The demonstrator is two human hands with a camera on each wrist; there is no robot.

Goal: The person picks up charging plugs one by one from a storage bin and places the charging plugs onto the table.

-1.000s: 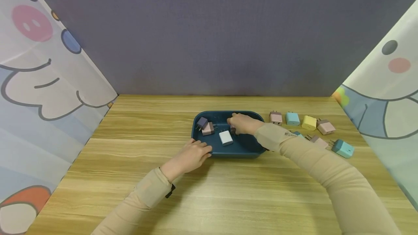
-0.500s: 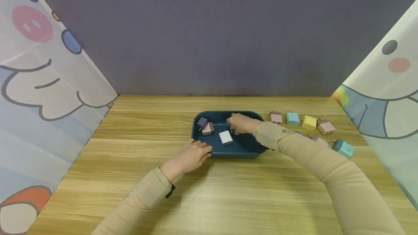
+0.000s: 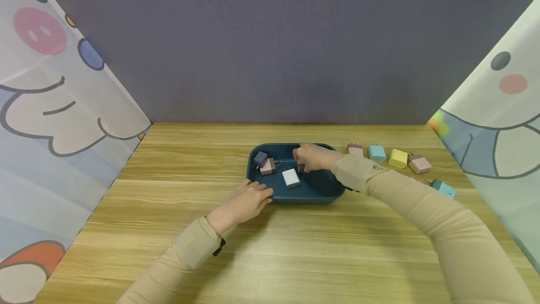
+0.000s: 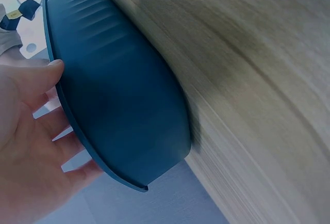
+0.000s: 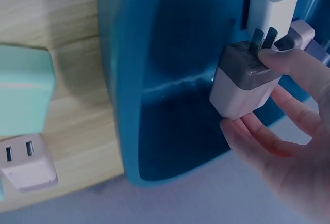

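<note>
A dark blue plastic bin (image 3: 303, 200) lies on the wooden table. My left hand (image 3: 249, 201) grips its near-left rim, thumb on the outer wall and fingers over the edge in the left wrist view. Inside the bin, my right hand (image 3: 317, 157) pinches a pink-and-brown charger plug (image 5: 241, 87) between thumb and fingers, with its two prongs showing beside the thumb. Also in the bin are a white charger plug (image 3: 291, 178), another pink-and-brown charger plug (image 3: 267, 168) and a dark purple charger plug (image 3: 260, 159) leaning on it.
Right of the bin lie several more charger plugs, among them a light blue plug (image 3: 377, 153), a yellow plug (image 3: 398, 158), a pink plug (image 3: 419, 164) and a teal plug (image 3: 443, 188). My right sleeve (image 3: 405, 196) hides part of that group. A grey panel (image 3: 287, 46) stands behind the table.
My right hand, holding the charger plug, has shifted slightly up and right; its forearm now covers more of the plugs on the table. The left hand stays on the rim.
</note>
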